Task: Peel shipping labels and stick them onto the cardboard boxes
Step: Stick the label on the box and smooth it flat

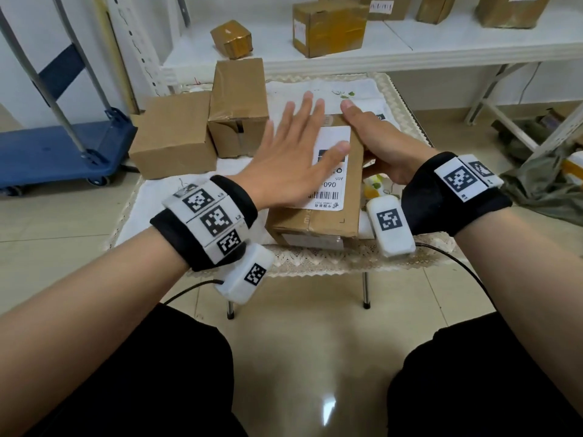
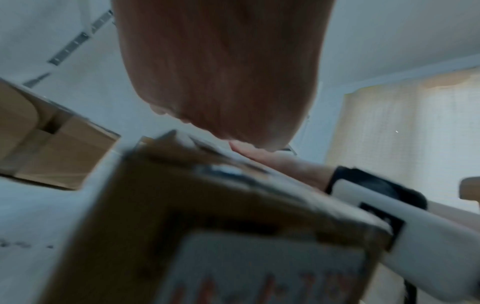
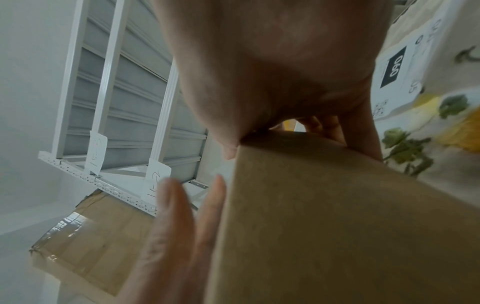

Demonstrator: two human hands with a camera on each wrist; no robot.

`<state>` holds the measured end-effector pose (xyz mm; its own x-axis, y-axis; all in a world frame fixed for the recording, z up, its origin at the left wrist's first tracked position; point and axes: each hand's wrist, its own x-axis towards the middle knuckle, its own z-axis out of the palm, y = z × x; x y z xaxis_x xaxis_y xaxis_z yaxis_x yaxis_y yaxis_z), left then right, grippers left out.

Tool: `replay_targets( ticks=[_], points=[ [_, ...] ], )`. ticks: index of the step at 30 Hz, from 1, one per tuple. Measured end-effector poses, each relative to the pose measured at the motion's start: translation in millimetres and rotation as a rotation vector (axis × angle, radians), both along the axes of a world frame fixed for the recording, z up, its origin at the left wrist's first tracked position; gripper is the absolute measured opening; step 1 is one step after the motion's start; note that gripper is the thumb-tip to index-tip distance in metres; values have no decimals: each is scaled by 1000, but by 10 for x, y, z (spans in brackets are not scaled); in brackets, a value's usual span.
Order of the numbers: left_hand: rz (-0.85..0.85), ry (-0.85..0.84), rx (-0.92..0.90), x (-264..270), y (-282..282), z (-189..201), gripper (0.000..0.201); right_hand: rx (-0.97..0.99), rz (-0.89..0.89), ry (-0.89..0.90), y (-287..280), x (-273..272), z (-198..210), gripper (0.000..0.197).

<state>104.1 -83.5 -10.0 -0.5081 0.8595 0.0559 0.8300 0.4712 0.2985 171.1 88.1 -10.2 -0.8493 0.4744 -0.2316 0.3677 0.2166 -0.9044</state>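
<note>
A brown cardboard box lies on the small cloth-covered table. A white shipping label with a barcode sits on its top face. My left hand lies flat over the label, fingers straight and spread, thumb resting on the label's right part. My right hand grips the box's right side, thumb along the far top edge and fingers curled round the side. The right wrist view shows that palm on the box edge and the left fingers beside it. A label sheet lies on the cloth, right of the box.
Two plain cardboard boxes stand on the table's left part. Behind, a white shelf carries several taped boxes. A blue trolley is on the floor at left, crumpled bags at right.
</note>
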Motion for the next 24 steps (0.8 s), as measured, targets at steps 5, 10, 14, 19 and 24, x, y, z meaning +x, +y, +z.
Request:
replay_targets(
  ticks=[5, 10, 14, 19, 24],
  points=[
    [7, 46, 13, 95, 39, -80, 82, -18, -59, 45, -7, -21, -1, 68],
    [78, 51, 47, -78, 7, -77, 81, -17, -73, 27, 11, -10, -10, 72],
    [117, 33, 31, -175, -29, -133, 80, -4, -102, 23, -22, -17, -23, 70],
    [177, -4, 11, -276, -82, -64, 81, -22, -160, 59, 14, -9, -12, 64],
    [75, 49, 78, -47, 14, -1, 81, -61, -203, 62, 65, -25, 16, 69]
  ],
)
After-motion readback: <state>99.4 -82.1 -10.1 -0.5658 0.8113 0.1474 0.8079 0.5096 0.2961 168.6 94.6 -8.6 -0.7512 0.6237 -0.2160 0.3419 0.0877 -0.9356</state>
